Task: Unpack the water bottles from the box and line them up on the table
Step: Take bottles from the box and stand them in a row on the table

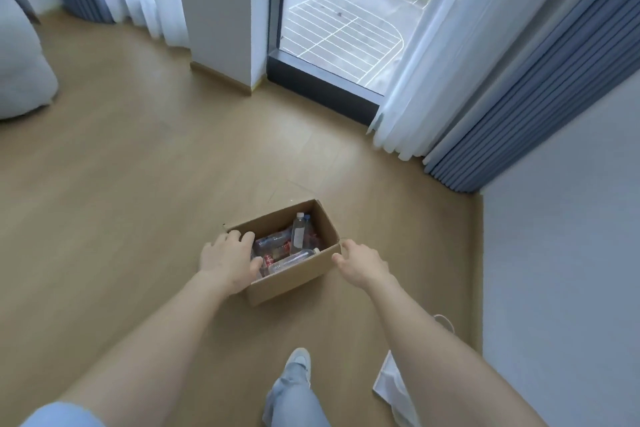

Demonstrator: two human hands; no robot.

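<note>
Water bottles (298, 235) lie jumbled inside the open cardboard box (294, 276) on the wooden floor (138, 166). Left hand (227, 260) grips its left rim; right hand (360, 262) touches the right corner, seemingly half open, holding nothing.

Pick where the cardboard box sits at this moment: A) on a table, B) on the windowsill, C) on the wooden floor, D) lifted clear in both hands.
C: the cardboard box rests on the wooden floor, with the left hand and right hand at its sides.
</note>
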